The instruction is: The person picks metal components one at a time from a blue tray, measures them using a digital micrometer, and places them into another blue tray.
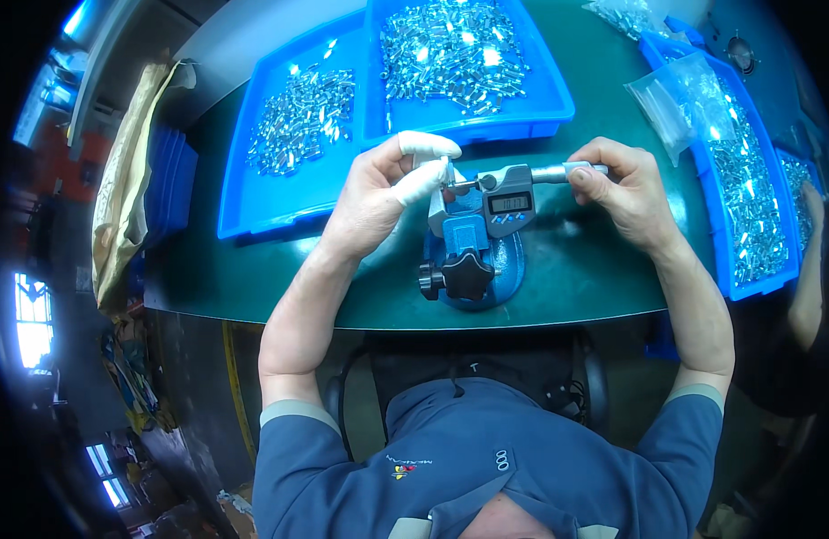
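Observation:
A digital micrometer [511,199] with a small display is clamped in a blue stand [497,269] with a black star knob, near the table's front edge. My left hand [383,184], white covers on its thumb and forefinger, pinches a small shiny metal part [449,171] at the micrometer's measuring gap. The fingers partly hide that part. On the other side, my right hand [623,184] has thumb and fingers closed round the micrometer's thimble end.
Blue trays of small metal parts stand beyond my hands, one at the far left [230,211] and one in the middle [522,126]. To the right are another long blue tray [715,225] and a clear plastic bag [661,121]. Another person's arm [808,296] reaches in at the far right.

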A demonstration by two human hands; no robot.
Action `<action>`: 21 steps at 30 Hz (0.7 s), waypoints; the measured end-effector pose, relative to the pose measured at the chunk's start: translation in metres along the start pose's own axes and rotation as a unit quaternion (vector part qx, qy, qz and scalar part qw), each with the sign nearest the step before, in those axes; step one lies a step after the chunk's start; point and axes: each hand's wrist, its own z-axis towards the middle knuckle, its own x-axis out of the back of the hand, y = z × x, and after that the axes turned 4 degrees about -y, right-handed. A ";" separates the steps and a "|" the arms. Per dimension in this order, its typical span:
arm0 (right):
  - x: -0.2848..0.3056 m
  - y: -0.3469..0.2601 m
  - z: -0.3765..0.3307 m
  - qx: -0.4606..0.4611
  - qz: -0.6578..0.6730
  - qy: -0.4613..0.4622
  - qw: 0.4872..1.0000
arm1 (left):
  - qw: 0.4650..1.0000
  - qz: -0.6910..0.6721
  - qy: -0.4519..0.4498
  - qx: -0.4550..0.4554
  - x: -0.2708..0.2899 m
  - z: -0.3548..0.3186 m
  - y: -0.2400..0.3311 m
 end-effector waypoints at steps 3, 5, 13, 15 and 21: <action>0.001 0.000 0.001 -0.003 0.011 -0.005 1.000 | 1.000 -0.003 -0.002 0.000 0.001 0.000 0.002; 0.000 -0.001 0.001 0.010 -0.011 0.000 1.000 | 1.000 0.015 0.001 0.006 0.002 0.000 0.001; 0.000 -0.003 -0.001 0.037 -0.045 0.013 0.998 | 1.000 0.011 0.006 0.012 0.002 0.000 0.000; 0.000 -0.003 0.000 0.040 -0.049 0.010 0.998 | 1.000 0.014 0.010 0.008 0.003 0.000 0.000; 0.001 0.000 0.000 0.003 0.002 -0.002 1.000 | 1.000 0.020 0.010 0.000 0.001 0.000 0.000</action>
